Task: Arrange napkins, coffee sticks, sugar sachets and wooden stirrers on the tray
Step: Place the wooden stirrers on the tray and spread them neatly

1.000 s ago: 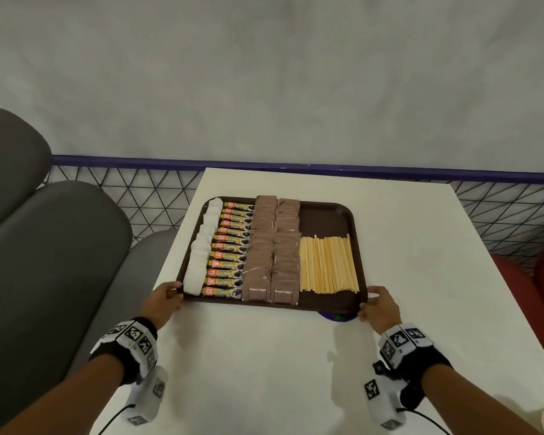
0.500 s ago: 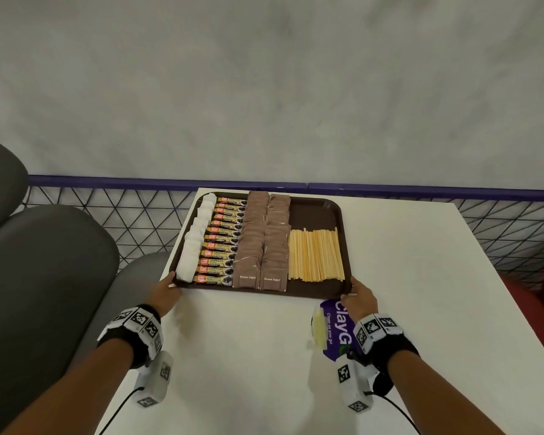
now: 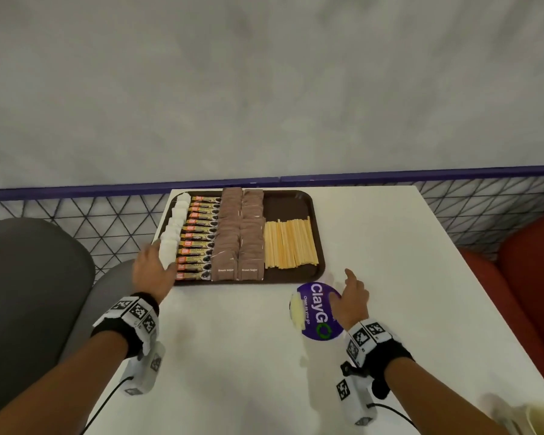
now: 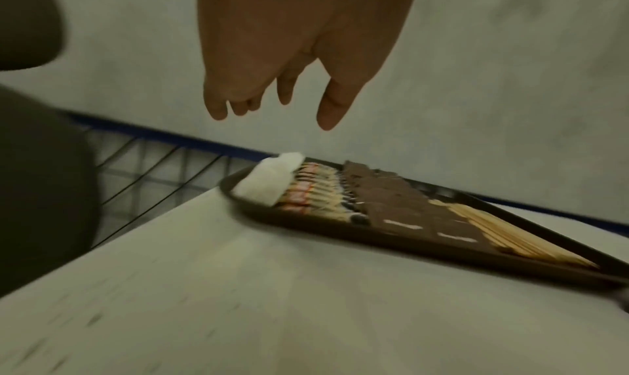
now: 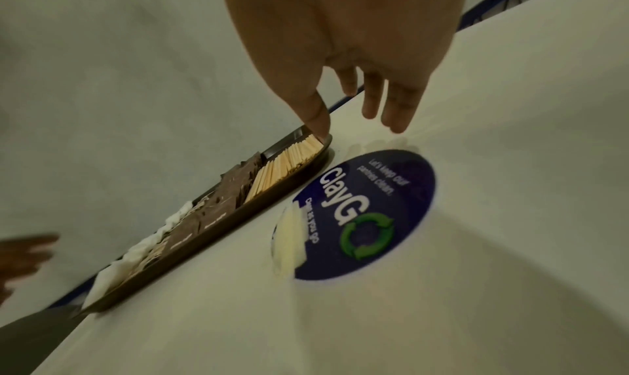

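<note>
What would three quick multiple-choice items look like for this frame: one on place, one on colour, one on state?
1. What lies at the tray's right end?
A napkins
B wooden stirrers
C coffee sticks

2. The round sticker on the table is:
A red
B yellow
C purple

3. The right hand is:
A open, holding nothing
B gripping the tray
C pinching a stirrer

Answers: B, the stirrers lie past the sugar sachets; C, purple with white lettering; A, the right wrist view shows straight fingers and nothing held.

Wooden stirrers [image 3: 291, 243], matt plastic tray [image 3: 288, 202]
</note>
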